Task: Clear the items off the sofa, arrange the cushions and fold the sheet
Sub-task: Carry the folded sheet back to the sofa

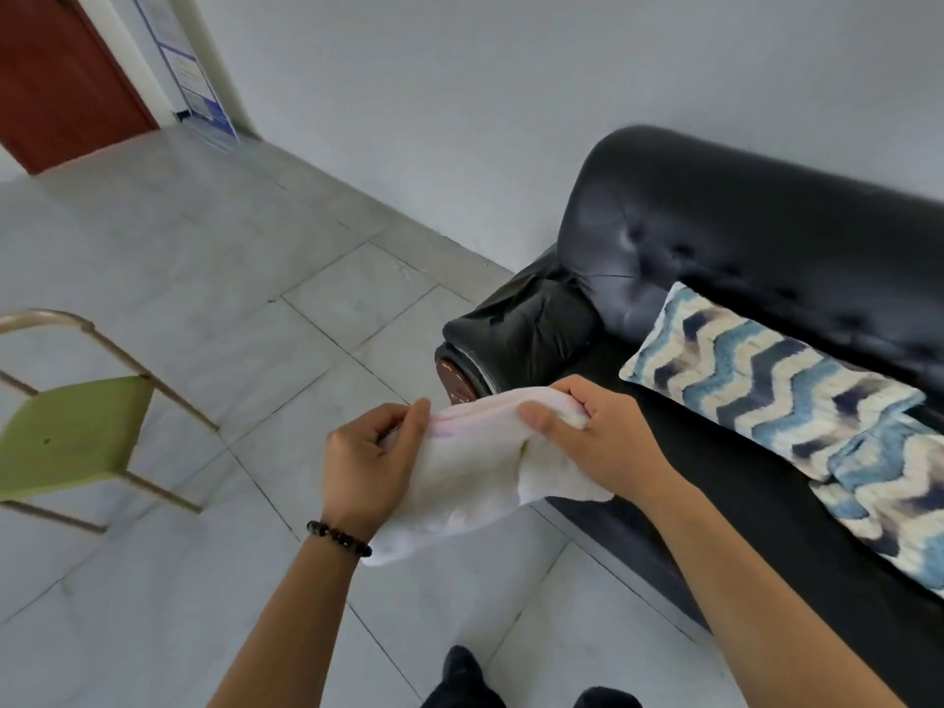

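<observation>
Gripping the white sheet (470, 467), left hand (365, 465) and right hand (595, 442).

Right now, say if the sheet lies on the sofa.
No: the left hand and right hand hold the sheet up before the sofa.

The white sheet (475, 472) hangs bunched and partly folded in the air, just off the armrest end of the black sofa (715, 237). Two blue-and-cream zigzag cushions (766, 385) lie overlapping on the sofa's seat.
</observation>
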Tool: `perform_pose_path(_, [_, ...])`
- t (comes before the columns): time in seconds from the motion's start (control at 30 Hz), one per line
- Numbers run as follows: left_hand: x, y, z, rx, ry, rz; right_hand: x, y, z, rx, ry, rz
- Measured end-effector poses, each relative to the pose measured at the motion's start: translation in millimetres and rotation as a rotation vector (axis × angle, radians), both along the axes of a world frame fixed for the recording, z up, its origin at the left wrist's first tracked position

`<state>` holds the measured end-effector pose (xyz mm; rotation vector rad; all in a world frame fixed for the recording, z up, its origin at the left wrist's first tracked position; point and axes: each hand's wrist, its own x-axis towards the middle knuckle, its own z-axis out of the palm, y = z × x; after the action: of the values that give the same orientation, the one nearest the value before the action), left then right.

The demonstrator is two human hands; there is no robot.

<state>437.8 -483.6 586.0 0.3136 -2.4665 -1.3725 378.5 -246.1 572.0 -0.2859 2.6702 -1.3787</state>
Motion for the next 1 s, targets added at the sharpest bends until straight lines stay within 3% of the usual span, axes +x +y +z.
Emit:
perform_pose_path(0.17, [-156,-18,24,-0.08,0.054,-0.185,-102,-12,15,-0.078,0.051,-0.223])
perform_pose_path(0.33, [-299,-8,-4,-0.132,0.096,-0.32,-204,-8,-22,-0.152,0.034,-0.401])
perform_pose_path(0.5, [-417,-4,-38,-0.209,0.077,-0.415,-309,-7,-61,-0.231,-0.081,-0.489])
perform_pose_path(0.7, [-554,-10,-63,-0.325,0.056,-0.538,-417,-14,-86,-0.186,-0.151,-0.525])
perform_pose_path(0.83, [-633,-5,-109,-0.43,0.101,-0.686,-466,-19,-124,-0.137,-0.168,-0.628])
perform_pose_path(1.0, [-720,-2,-221,-0.484,0.088,-0.858,-519,-30,-220,-0.031,-0.27,-0.751])
